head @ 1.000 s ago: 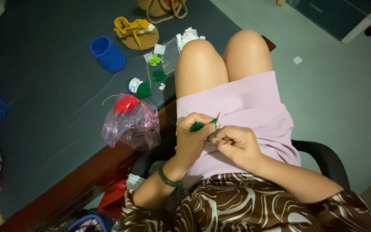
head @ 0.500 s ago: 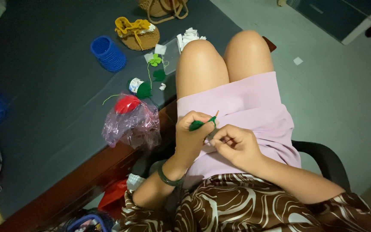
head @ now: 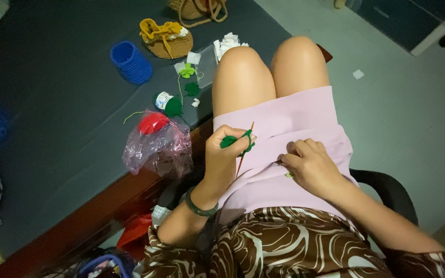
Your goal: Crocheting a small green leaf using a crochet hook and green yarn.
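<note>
**Green crochet piece small and unfinished in the left hand**

Green crochet piece (head: 228, 141), a small dark-green patch, sits pinched between the thumb and fingers of the left hand (head: 224, 154), held above the lap over a pink skirt (head: 289, 139). A thin crochet hook (head: 245, 149) runs slanting through the same grip, with green yarn looped over the forefinger. The right hand (head: 312, 167) rests apart on the skirt, fingers curled and pressed together at the cloth; a tiny pale-green scrap (head: 288, 175) lies just beside its thumb, and I cannot tell whether the fingertips are pinching anything.

Judging from its size, the piece looks barely begun: only a little worked fabric shows, and the yarn is not cut. With the right hand off the hook, no stitching seems to be going on at this instant.

On the dark tabletop (head: 52, 118) to the left lie a green yarn ball (head: 170, 104), a light-green crocheted flower (head: 186, 71) and a darker green bit near it, which appear to be finished parts. Farther off stand a blue crocheted cup (head: 131, 62) and a yellow-and-brown crocheted pouch (head: 167, 38). A clear plastic bag (head: 158, 149) with a red ball of yarn (head: 152, 123) sits at the table edge, near the left wrist and its dark green bangle (head: 200, 207).
</note>
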